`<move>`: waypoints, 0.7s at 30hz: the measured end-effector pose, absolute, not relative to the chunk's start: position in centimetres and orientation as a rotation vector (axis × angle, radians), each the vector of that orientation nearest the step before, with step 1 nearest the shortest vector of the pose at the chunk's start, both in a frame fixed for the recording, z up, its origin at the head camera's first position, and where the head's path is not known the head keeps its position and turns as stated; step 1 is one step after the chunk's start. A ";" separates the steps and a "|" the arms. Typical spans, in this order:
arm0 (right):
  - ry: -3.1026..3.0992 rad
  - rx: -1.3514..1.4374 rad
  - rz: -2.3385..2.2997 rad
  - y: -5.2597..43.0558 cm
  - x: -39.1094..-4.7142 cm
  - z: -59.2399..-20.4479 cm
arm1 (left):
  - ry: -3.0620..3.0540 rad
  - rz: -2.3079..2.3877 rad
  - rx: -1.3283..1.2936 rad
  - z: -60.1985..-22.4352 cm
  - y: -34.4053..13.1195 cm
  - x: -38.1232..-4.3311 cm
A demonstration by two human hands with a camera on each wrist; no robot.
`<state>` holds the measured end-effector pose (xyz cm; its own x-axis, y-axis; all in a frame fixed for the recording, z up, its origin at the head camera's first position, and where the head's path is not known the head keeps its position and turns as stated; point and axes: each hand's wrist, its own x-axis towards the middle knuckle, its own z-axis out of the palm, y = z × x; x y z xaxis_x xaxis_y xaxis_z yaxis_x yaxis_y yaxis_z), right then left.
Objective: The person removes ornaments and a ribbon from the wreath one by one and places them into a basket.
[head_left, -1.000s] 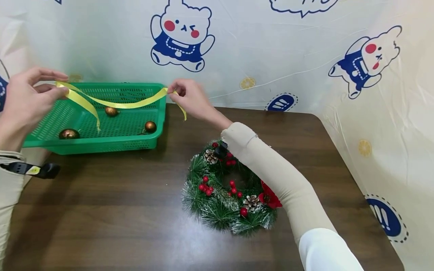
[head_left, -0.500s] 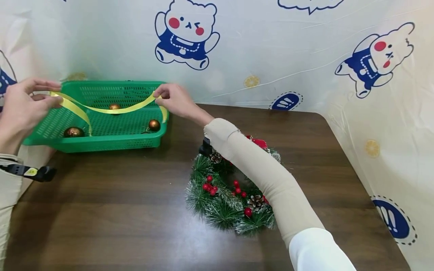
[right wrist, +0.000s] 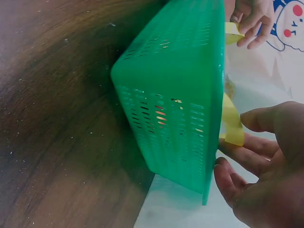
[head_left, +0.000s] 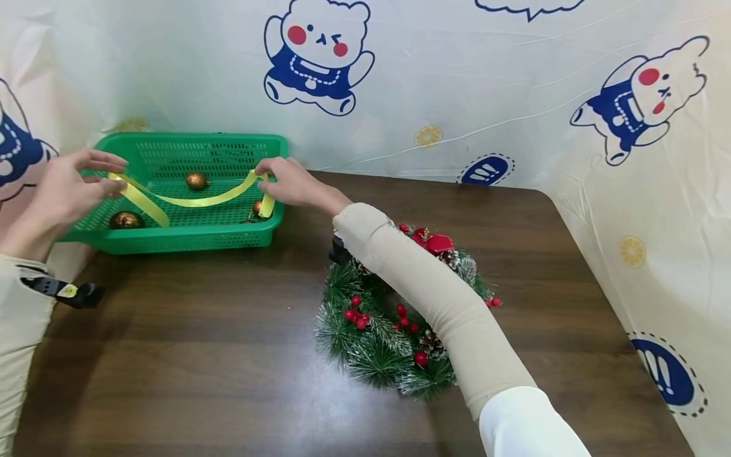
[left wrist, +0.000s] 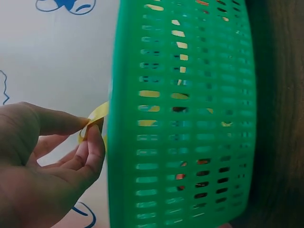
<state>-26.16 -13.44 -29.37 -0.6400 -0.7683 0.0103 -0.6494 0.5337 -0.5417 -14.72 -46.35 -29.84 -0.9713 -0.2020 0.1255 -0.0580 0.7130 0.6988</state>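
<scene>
A yellow ribbon (head_left: pixel 200 202) sags in a curve above the green plastic basket (head_left: pixel 183 240). My left hand (head_left: pixel 71 187) pinches one end between thumb and fingertips at the basket's left side, and a loose tail hangs inward. At the right end, my right hand (head_left: pixel 294 182) holds the ribbon near its other end, a short tail dropping from the fingers. In the right wrist view, the ribbon (right wrist: pixel 232 122) lies between thumb and fingers beside the rim. Brown-gold ornament balls lie in the basket: one ball (head_left: pixel 197 181) at the back, another (head_left: pixel 126 220) front left, a third partly behind the ribbon.
A green Christmas wreath (head_left: pixel 377 355) with red berries, pinecones and a red flower lies on the brown wooden table (head_left: pixel 217 355), partly hidden under my right forearm. A white printed sheet (head_left: pixel 411 76) covers the wall behind.
Both hands have lowered toward the basket with the ribbon, and the right hand has moved left, over the basket's right rim. The left hand has shifted slightly right.
</scene>
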 end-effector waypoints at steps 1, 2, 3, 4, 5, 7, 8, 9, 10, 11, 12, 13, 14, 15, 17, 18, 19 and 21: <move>2.553 -1.211 -0.732 -13.4 -26.1 -29.5 | -2.736 -1.108 0.190 -29.9 -46.4 -14.8; 2.559 -1.219 -0.715 -13.4 -26.1 -29.6 | -2.752 -1.105 0.174 -30.0 -46.4 -14.8; 2.560 -1.224 -0.704 -13.4 -26.1 -29.6 | -2.769 -1.101 0.161 -30.1 -46.4 -14.9; 2.560 -1.226 -0.695 -13.4 -26.0 -29.6 | -2.788 -1.086 0.150 -30.2 -46.4 -14.9; 2.566 -1.234 -0.681 -13.4 -26.0 -29.6 | -2.806 -1.075 0.132 -30.2 -46.4 -14.9; 2.572 -1.238 -0.665 -13.3 -26.0 -29.7 | -2.854 -1.025 0.117 -30.2 -46.2 -14.9; 2.572 -1.241 -0.663 -13.2 -26.0 -29.7 | -2.883 -0.976 0.118 -30.2 -46.1 -14.8; 2.575 -1.248 -0.662 -13.1 -26.0 -29.8 | -2.909 -0.930 0.127 -30.2 -46.0 -14.8; 2.575 -1.255 -0.666 -12.9 -26.0 -29.8 | -2.937 -0.887 0.137 -30.2 -45.9 -14.7; 2.580 -1.262 -0.665 -12.7 -26.0 -29.8 | -2.965 -0.840 0.150 -30.1 -45.8 -14.7; 2.582 -1.265 -0.663 -12.4 -26.0 -29.9 | -2.991 -0.790 0.166 -30.2 -45.8 -14.8; 2.582 -1.271 -0.658 -12.1 -26.0 -29.9 | -3.014 -0.737 0.181 -30.2 -45.7 -14.8; 2.581 -1.278 -0.654 -11.8 -26.1 -29.9 | -3.031 -0.709 0.188 -30.2 -45.7 -14.8; 2.580 -1.283 -0.650 -11.4 -26.1 -29.8 | -3.047 -0.687 0.199 -30.1 -45.6 -14.9; 2.584 -1.292 -0.635 -10.6 -26.1 -29.5 | -3.066 -0.624 0.211 -30.1 -45.6 -15.0; 2.584 -1.295 -0.632 -10.2 -26.1 -29.3 | -3.070 -0.589 0.208 -30.1 -45.6 -15.0; 2.587 -1.294 -0.631 -9.7 -26.1 -29.1 | -3.072 -0.550 0.196 -30.1 -45.6 -15.0; 2.601 -1.296 -0.631 -8.6 -26.2 -28.6 | -3.085 -0.497 0.156 -30.0 -45.7 -14.9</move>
<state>-26.16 -8.65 -28.64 -0.6086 -0.7926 0.0376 -0.7217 0.5331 -0.4415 -14.87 -45.72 -29.96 -0.9950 -0.1001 -0.0029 -0.0960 0.9446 0.3138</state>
